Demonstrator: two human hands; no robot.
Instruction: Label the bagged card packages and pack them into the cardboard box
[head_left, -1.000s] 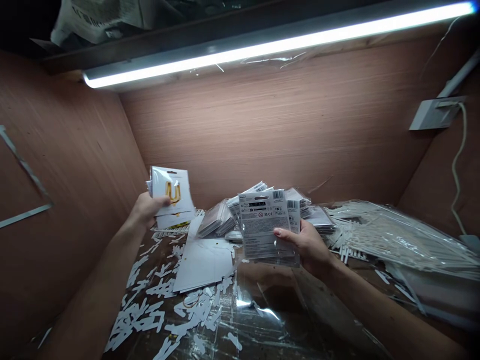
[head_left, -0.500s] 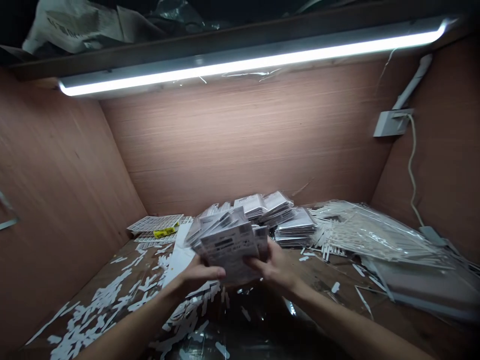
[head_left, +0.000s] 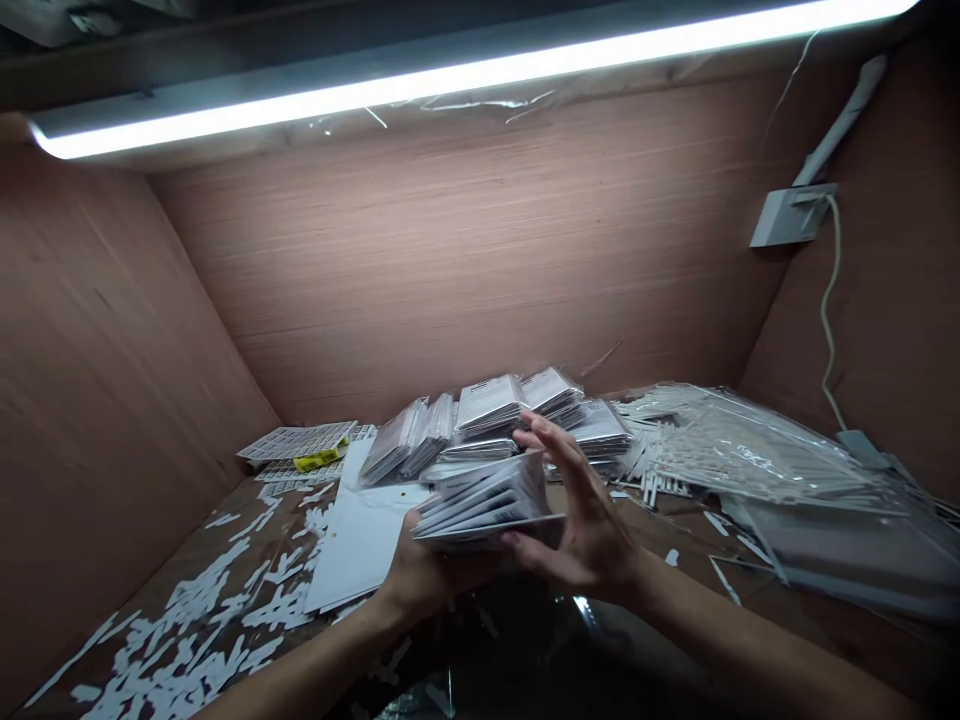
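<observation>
We hold a bundle (head_left: pixel 480 500) of flat packs above the near middle of the table (head_left: pixel 656 535). Our left hand (head_left: pixel 427 575) is closed around its left and under side, though most of those fingers are hidden from us. Our right hand (head_left: pixel 592 530) stands spread: the thumb touches the near right edge, while the fingers rise apart behind it, and we cannot tell whether the palm presses the packs. The two hands are apart, with the bundle between them.

As for progress, we judge the work partly done. Several stacks (head_left: pixel 489 405) of packs lie at the far middle, roughly piled, and slanted packs (head_left: pixel 394 445) lean in a row just left of them. The packs we hold fan unevenly at the left, so this lot seems not yet squared up; how many remain, we cannot tell.

We can read no brand. Print on the packs is blurred or too small. At the far left, the printed sheets (head_left: pixel 292 442) show a fine grid of marks, and the yellow strip (head_left: pixel 316 460) on them bears dark lettering that we cannot make out. The white sheets (head_left: pixel 349 560), near our left hand, show no writing.
</observation>
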